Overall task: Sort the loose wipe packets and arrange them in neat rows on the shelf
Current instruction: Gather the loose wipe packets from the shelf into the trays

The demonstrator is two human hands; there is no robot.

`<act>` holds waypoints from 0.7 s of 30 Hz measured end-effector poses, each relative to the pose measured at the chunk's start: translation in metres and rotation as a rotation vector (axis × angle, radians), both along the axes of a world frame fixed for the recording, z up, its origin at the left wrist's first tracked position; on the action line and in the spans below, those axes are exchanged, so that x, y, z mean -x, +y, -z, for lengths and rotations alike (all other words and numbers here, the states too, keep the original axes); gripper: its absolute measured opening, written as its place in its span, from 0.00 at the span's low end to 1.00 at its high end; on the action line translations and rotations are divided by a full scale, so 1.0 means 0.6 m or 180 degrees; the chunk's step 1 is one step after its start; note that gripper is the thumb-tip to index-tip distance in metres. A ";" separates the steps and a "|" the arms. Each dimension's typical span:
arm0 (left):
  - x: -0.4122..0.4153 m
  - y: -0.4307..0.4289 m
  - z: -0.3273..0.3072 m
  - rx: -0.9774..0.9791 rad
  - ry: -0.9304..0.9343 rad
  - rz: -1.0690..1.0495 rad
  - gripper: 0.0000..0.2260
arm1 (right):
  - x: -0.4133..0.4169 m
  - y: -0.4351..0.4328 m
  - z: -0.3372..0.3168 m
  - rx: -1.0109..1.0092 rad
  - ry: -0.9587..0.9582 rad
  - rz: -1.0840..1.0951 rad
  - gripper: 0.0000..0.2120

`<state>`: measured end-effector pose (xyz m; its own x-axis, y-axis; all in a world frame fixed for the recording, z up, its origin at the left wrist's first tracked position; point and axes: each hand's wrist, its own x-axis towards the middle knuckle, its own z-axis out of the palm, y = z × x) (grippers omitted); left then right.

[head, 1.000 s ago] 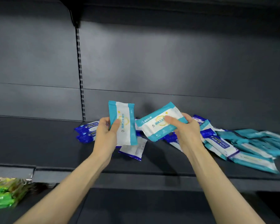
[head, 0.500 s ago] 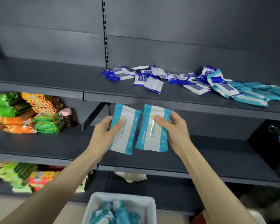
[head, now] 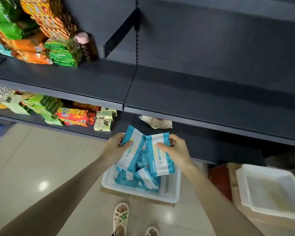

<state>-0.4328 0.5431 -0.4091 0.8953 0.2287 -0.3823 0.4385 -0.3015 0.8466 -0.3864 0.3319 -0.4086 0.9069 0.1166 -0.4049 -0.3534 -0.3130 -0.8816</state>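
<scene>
Currently: left hand [head: 117, 148], thumb and fingers pinching one teal-and-white wipe packet [head: 132, 155]; right hand [head: 176, 149], fingers curled round a second packet [head: 162, 160]. Both packets held side by side above a white bin [head: 140, 195] of loose packets [head: 136, 180] on the floor, below the dark shelf [head: 194, 94].

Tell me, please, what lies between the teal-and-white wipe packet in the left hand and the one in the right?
Head view: only a narrow gap, showing loose wipe packets in the white plastic bin below.
</scene>
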 end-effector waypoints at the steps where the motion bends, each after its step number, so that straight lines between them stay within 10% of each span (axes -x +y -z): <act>1: -0.003 0.008 0.033 -0.0151 0.0088 0.0070 0.07 | 0.000 0.010 0.034 0.0101 0.0072 -0.0020 0.09; 21: -0.125 0.072 0.498 -0.0607 0.0993 0.0688 0.09 | -0.072 0.075 0.502 0.1196 0.0738 0.0411 0.11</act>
